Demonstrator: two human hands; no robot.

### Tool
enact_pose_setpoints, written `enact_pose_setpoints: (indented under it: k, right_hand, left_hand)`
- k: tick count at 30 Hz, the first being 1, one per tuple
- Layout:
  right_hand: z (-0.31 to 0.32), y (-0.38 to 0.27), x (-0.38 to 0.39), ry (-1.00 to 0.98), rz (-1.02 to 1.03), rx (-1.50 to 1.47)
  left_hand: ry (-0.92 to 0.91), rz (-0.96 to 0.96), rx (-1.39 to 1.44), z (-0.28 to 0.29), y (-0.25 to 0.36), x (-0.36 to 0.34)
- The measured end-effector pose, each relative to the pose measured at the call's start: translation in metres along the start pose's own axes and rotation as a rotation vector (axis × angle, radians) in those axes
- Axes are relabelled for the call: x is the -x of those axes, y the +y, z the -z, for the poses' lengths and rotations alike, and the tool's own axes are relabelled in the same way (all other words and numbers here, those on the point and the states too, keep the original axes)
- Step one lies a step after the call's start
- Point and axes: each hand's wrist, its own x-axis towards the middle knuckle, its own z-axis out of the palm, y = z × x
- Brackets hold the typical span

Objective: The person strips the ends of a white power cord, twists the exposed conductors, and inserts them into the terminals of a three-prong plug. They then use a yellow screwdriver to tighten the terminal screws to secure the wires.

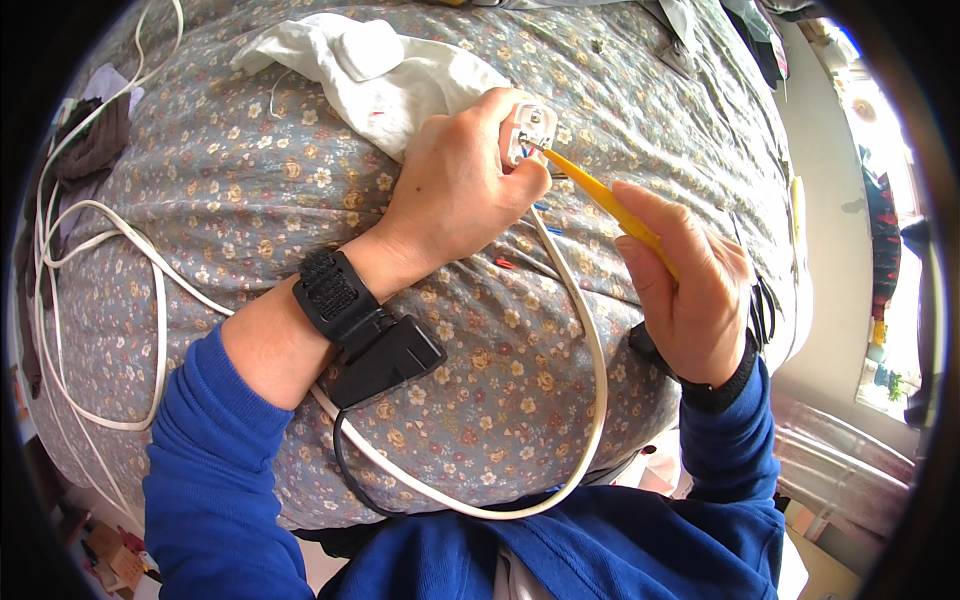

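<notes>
My left hand (450, 180) is closed round a small white plug housing (536, 117), its open inner side facing up with metal parts and a bit of blue wire showing. My right hand (690, 275) grips a yellow-handled screwdriver (598, 197), held at a slant. The driver's tip meets the inside of the housing near my left thumb; the exact contact point is too small to make out. A thick white cable (598, 370) runs from below the housing in a wide loop towards my body. Small red wire scraps (504, 263) and blue ones (553, 230) lie below my left hand.
Everything rests on a flowered grey bedcover (480, 350). Beyond my left hand lies a white cloth (420, 85) with a white rounded piece (369, 50) on it. More white cable (160, 300) coils at the left. A black strapped device (385, 360) sits at my left wrist.
</notes>
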Motion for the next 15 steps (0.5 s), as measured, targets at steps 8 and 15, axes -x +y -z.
enact_pose_setpoints:
  k: [8, 15]
  right_hand:
    - [0.009, 0.001, -0.001, -0.127, -0.133, -0.273]
    - [0.008, 0.001, 0.002, -0.173, -0.319, -0.557]
  left_hand:
    - [0.070, -0.047, 0.089, -0.005, -0.002, -0.001]
    - [0.073, -0.050, 0.089, -0.005, -0.004, -0.001]
